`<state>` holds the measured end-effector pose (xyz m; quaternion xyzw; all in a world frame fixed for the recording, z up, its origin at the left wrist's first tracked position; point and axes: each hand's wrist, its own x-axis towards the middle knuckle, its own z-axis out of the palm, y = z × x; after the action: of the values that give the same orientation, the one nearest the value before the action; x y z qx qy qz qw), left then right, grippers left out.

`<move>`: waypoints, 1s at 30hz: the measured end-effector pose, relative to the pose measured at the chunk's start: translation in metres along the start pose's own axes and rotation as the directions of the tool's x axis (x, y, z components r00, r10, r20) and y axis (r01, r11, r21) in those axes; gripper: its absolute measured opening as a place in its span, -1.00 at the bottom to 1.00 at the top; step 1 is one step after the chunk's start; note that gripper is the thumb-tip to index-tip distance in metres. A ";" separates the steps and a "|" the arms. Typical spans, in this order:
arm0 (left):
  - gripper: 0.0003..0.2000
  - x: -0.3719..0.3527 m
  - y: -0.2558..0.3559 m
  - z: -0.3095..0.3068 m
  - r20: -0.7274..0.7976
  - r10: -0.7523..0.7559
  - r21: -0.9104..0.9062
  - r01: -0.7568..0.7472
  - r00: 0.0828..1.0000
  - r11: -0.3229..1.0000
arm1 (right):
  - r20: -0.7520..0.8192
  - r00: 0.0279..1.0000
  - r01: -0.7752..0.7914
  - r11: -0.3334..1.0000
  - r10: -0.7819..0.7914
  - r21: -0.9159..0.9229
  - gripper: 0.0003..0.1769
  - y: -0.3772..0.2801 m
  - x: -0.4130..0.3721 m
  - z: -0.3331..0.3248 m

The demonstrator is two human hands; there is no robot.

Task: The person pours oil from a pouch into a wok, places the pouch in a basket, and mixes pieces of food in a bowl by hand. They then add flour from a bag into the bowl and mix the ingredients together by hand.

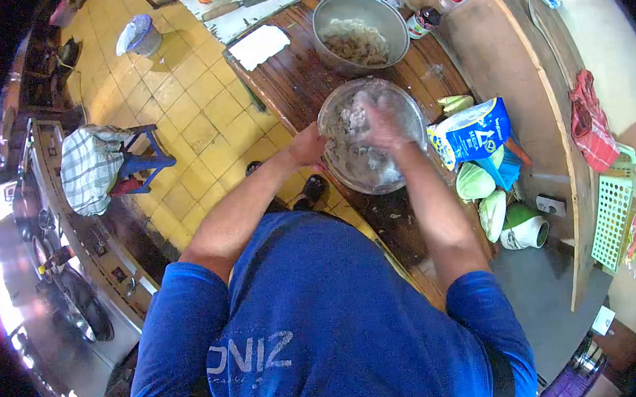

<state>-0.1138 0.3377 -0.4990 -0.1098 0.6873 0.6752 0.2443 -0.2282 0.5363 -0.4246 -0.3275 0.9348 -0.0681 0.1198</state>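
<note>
A wide round bowl point(411, 164) with floury, lumpy contents point(349, 122) stands on the dark wooden table point(272, 76). My left hand point(308, 146) grips the bowl's left rim, its fingers closed on the edge. Inside the bowl is my right hand point(381, 126), over the floury contents; its fingers are blurred, and whether they hold anything is unclear. Just beyond stands a deep metal pot point(325, 32) with pale and brownish food in it. A blue and white bag point(468, 135) lies right of the bowl.
Green vegetables point(474, 182) and a green-white jar point(525, 233) sit at the right, by an upright wooden board point(547, 94). Beyond the pot are a bottle point(422, 23), a white cloth or paper point(259, 48) and a knife point(249, 3). A cloth-covered stool point(94, 166) stands left.
</note>
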 end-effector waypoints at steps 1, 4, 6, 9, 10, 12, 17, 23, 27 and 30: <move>-0.65 -0.003 0.001 -0.001 0.012 0.007 -0.083 -0.006 1.000 0.997 | 0.123 0.986 -0.093 0.984 0.113 -0.151 -0.13 -0.027 -0.006 -0.014; -0.69 -0.028 0.047 0.006 -0.102 0.053 0.175 -0.034 0.993 0.984 | 0.055 0.998 -0.046 0.994 0.040 0.097 -0.24 -0.008 -0.003 0.047; -0.69 -0.035 0.049 0.010 -0.013 0.112 0.050 -0.111 0.994 0.993 | 0.113 0.993 -0.004 0.968 -0.025 0.252 -0.29 -0.010 -0.023 0.007; -0.69 -0.041 0.069 0.011 -0.026 0.016 0.001 -0.016 1.000 1.000 | 0.265 0.840 0.469 0.879 -0.473 0.081 -0.47 0.032 -0.030 -0.010; -0.68 -0.043 0.072 0.013 -0.116 -0.156 0.068 0.164 0.981 0.984 | 0.269 0.838 0.471 0.878 -0.475 0.082 -0.47 0.034 -0.023 -0.016; -0.65 -0.036 0.060 0.017 -0.134 -0.020 0.181 0.044 0.991 0.982 | 0.487 0.839 0.356 0.922 -0.244 -0.152 -0.62 0.032 -0.004 -0.048; -0.51 -0.009 0.013 0.016 0.003 0.125 0.439 -0.114 0.992 0.891 | 0.036 0.998 -0.059 0.995 0.056 0.084 -0.64 -0.030 0.025 0.007; -0.61 -0.009 0.017 0.019 -0.085 -0.128 0.096 0.136 0.988 0.986 | 0.414 0.909 0.092 0.992 -0.049 -0.084 -0.48 -0.055 -0.037 -0.013; -0.65 -0.025 0.045 0.025 -0.153 0.059 0.196 -0.028 0.986 0.980 | 0.163 0.979 0.151 0.970 -0.120 -0.191 -0.47 -0.009 -0.054 0.024; -0.66 -0.015 0.032 0.023 -0.091 -0.030 0.214 0.048 0.995 0.976 | -0.222 0.974 -0.010 0.980 -0.036 -0.201 -0.55 -0.003 -0.030 0.074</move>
<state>-0.1121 0.3595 -0.4627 -0.1254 0.7643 0.5862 0.2378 -0.1832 0.5491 -0.4897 -0.3341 0.9423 -0.0109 -0.0208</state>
